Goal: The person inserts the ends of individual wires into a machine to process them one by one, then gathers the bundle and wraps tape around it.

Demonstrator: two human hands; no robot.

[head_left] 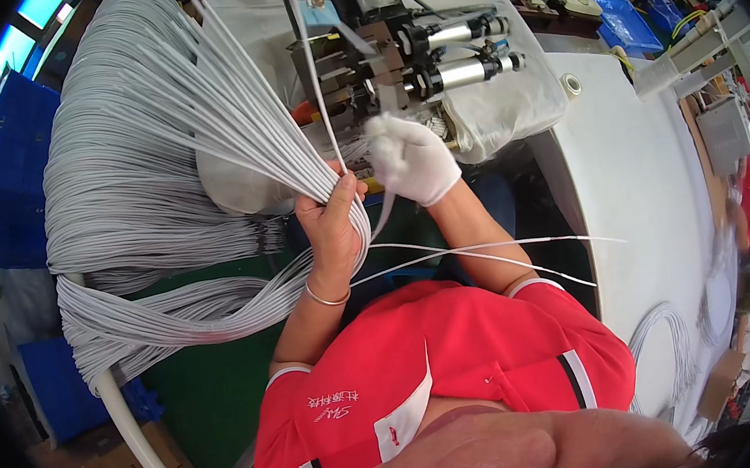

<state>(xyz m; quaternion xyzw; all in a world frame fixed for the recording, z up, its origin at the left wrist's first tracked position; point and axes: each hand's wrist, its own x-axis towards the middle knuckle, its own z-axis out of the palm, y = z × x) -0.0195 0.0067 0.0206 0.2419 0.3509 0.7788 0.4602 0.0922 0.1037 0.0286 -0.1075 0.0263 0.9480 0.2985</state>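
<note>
My bare left hand [328, 229] is closed round a fanned bundle of thin grey-white cables [261, 128], its thumb lying across them. The cables spread up and left from this grip; below it they bend back left. My right hand [415, 160], in a white glove, is curled in front of a metal clamping machine [373, 72] with silver cylinders. Motion blurs its fingers. A smeared pale strand, apparently one cable, runs between the glove and the bundle, and a blurred length shows above the fingertips. What the machine's jaws hold is too unclear to tell.
A large mass of grey cables [123, 150] hangs at the left over a pale curved rail [132, 429]. White sheeting [505, 86] lies under the machine. At the right is a white table [631, 173] with a coiled cable [662, 355]. Blue bins [17, 169] stand far left.
</note>
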